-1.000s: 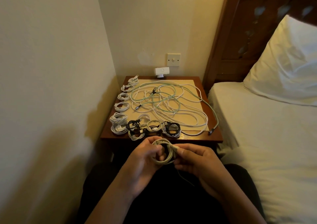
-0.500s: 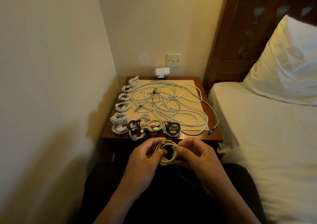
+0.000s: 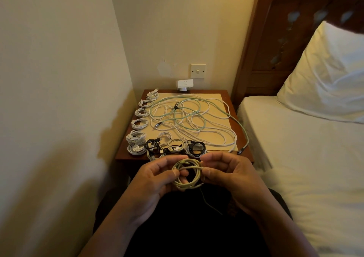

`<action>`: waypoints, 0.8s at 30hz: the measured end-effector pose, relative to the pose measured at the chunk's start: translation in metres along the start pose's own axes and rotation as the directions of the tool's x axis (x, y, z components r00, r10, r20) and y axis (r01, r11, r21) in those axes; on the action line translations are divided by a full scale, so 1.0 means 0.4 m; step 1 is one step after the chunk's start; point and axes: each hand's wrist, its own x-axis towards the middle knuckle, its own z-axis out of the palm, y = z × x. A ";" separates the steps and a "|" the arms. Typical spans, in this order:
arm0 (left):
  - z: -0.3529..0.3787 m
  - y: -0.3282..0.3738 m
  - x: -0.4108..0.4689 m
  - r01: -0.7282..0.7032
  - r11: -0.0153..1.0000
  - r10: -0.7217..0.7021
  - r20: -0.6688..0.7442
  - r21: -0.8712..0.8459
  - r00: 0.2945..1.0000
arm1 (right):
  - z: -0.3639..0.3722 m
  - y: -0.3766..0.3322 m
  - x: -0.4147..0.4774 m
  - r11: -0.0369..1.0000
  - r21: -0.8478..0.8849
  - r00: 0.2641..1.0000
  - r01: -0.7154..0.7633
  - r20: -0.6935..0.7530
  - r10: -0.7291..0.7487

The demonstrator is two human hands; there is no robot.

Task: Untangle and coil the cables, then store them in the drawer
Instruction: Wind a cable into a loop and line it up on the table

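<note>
A pale coiled cable [image 3: 192, 185] is held over my lap, just in front of the wooden bedside table [image 3: 226, 95]. My left hand [image 3: 155, 180] pinches the coil's left side between thumb and fingers. On its right side my right hand [image 3: 228, 175] pinches it, near a few turns wrapped around the loop. A thin loose end [image 3: 208, 204] trails down toward my lap. On the table lies a tangle of white and mint-green cables [image 3: 189, 119]. Several small white coils [image 3: 138, 124] line its left edge. Black and white coils [image 3: 175, 147] sit along the front edge.
A cream mat [image 3: 216, 99] covers most of the tabletop. At its back edge stands a small white device [image 3: 185, 84], under a wall switch [image 3: 198, 71]. The wall is close on the left. A bed [image 3: 305, 148] with a pillow [image 3: 325, 75] lies to the right.
Both hands have lifted the coil slightly toward the table's front edge and turned it flatter to the camera. My right fingers have shifted along its right side.
</note>
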 end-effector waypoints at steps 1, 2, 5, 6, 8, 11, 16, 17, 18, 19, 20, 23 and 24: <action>0.002 -0.003 0.002 -0.036 0.997 0.037 -0.020 0.073 0.999 | 0.002 0.001 0.004 0.998 -0.058 1.000 0.009 -0.018 -0.010; 0.006 -0.005 0.003 -0.065 0.988 0.070 -0.032 0.142 0.997 | 0.004 0.002 0.006 0.991 -0.130 0.999 0.014 -0.034 -0.019; 0.012 -0.014 0.006 -0.085 0.975 0.094 -0.036 0.206 0.995 | 0.006 0.005 0.011 0.956 -0.293 1.000 -0.008 -0.021 0.002; 0.013 -0.017 0.008 -0.076 0.979 0.086 -0.045 0.189 0.995 | 0.008 0.007 0.011 0.959 -0.281 0.999 -0.036 -0.018 0.032; 0.015 -0.021 0.014 -0.047 0.994 0.054 -0.072 0.102 0.996 | 0.008 0.014 0.013 0.981 -0.167 0.995 -0.096 -0.029 0.092; 0.010 -0.027 0.027 0.021 0.991 -0.029 -0.057 -0.134 0.998 | -0.003 0.031 0.028 0.982 0.083 0.985 -0.171 0.002 0.172; -0.003 -0.039 0.039 0.012 0.987 -0.028 -0.101 -0.158 0.995 | -0.001 0.039 0.050 0.914 0.300 0.962 -0.274 0.100 0.255; -0.004 -0.040 0.040 0.004 0.991 -0.019 -0.113 -0.136 0.993 | 0.000 0.043 0.056 0.911 0.304 0.961 -0.278 0.089 0.263; -0.005 -0.041 0.040 -0.002 0.992 -0.013 -0.120 -0.123 0.993 | 0.001 0.046 0.059 0.916 0.293 0.962 -0.274 0.069 0.266; -0.006 -0.042 0.039 -0.003 0.994 -0.011 -0.125 -0.112 0.992 | 0.001 0.052 0.064 0.932 0.251 0.965 -0.260 0.036 0.260; -0.007 -0.042 0.039 -0.001 0.995 -0.012 -0.129 -0.101 0.992 | 0.003 0.057 0.066 0.956 0.169 0.970 -0.239 -0.013 0.245; -0.007 -0.043 0.042 0.008 0.997 -0.019 -0.145 -0.076 0.989 | 0.007 0.069 0.062 0.977 -0.161 0.982 -0.140 -0.149 0.116; -0.007 -0.044 0.046 0.010 0.997 -0.022 -0.152 -0.075 0.988 | 0.009 0.070 0.059 0.971 -0.214 0.987 -0.107 -0.143 0.078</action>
